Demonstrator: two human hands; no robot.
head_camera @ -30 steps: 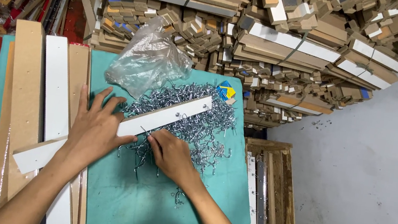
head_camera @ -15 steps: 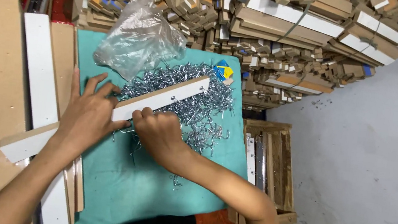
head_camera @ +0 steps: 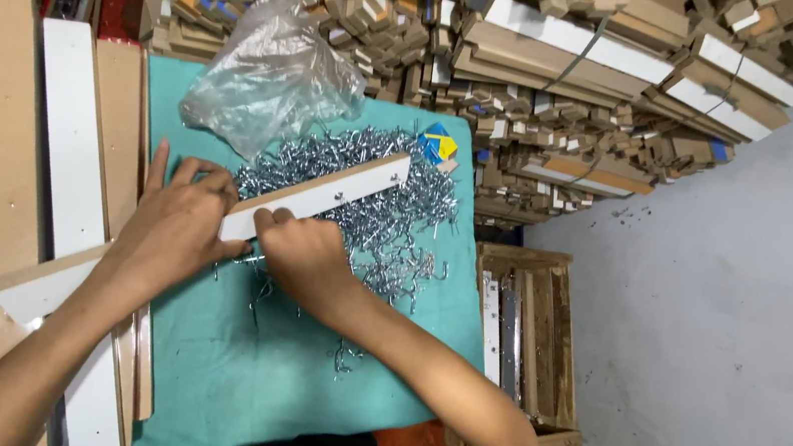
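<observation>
The left hand lies flat with its fingers spread over the near end of a white-faced board strip, pinning it down rather than gripping it. The right hand meets the strip's lower edge with its fingers curled shut; whether they pinch one of the small metal pieces cannot be told. The strip lies aslant across a heap of silvery metal hooks on the teal-covered worktop. Just behind the heap sits a crumpled clear plastic bag, and at the strip's far end a small square packet in blue and yellow. Long tan and white boards lie to the left; strapped bundles of cut board pieces are stacked behind, and a wooden crate stands to the right. Compared with half a second ago, the right hand has edged closer to the left, and the strip lies as it did.
</observation>
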